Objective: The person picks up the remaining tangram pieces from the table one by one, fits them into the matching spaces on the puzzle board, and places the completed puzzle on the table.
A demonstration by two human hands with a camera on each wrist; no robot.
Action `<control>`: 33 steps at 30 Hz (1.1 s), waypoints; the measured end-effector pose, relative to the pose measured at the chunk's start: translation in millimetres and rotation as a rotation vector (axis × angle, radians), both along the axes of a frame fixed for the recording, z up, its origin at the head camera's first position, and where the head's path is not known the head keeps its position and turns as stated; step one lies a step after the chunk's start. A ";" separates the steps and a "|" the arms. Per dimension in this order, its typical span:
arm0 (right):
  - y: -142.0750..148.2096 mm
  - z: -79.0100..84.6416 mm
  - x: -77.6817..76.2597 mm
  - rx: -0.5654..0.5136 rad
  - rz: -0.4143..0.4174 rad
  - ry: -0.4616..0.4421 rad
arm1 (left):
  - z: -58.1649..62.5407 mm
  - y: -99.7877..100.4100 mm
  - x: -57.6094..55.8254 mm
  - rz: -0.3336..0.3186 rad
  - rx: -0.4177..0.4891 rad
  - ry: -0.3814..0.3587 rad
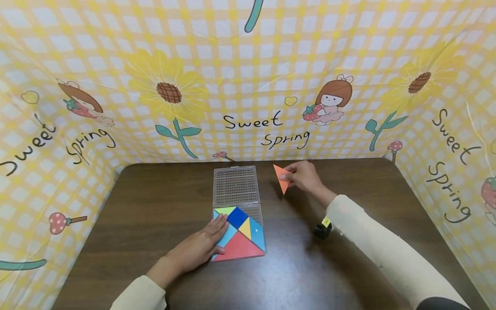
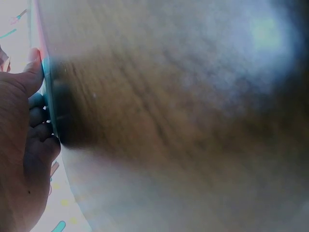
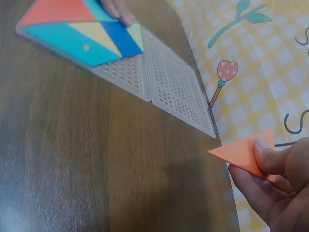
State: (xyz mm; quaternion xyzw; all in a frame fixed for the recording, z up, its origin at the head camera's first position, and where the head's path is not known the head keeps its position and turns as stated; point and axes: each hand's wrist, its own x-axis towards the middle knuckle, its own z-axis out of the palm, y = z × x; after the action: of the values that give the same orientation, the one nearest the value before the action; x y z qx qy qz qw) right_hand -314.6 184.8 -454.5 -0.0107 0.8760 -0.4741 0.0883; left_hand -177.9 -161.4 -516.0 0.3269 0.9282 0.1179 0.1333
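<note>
Between thumb and fingers, my right hand [image 1: 308, 176] pinches an orange triangle tangram piece [image 1: 282, 178], held up to the right of the case's lid. The piece [image 3: 244, 153] points toward the case in the right wrist view. My left hand [image 1: 197, 246] rests with extended fingers on the left side of the tangram set in the case's near half [image 1: 256, 211]. Around those fingers lie a red triangle [image 1: 240, 249], a dark blue square [image 1: 237, 218], a yellow triangle [image 1: 246, 228], a light blue piece [image 1: 256, 234] and a green piece [image 1: 228, 210]. The left fingers partly cover another light blue piece.
The clear, perforated case lid [image 1: 235, 185] lies unfolded behind the pieces. Bare perforated base shows at the case's upper right corner. A dark wooden table [image 1: 162, 198] carries everything. Yellow checked cloth [image 1: 248, 77] walls in the back and sides.
</note>
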 end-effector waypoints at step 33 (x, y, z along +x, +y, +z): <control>-39.8 -9.5 1.4 -0.054 0.053 -0.080 | 0.7 -0.8 0.0 -0.014 0.006 0.034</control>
State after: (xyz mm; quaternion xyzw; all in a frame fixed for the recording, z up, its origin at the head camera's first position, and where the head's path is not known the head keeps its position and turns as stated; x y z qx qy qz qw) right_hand -313.2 145.0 -464.0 -0.0174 0.8580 -0.4953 0.1352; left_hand -177.9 -162.2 -515.3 0.3358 0.9276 0.1143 0.1171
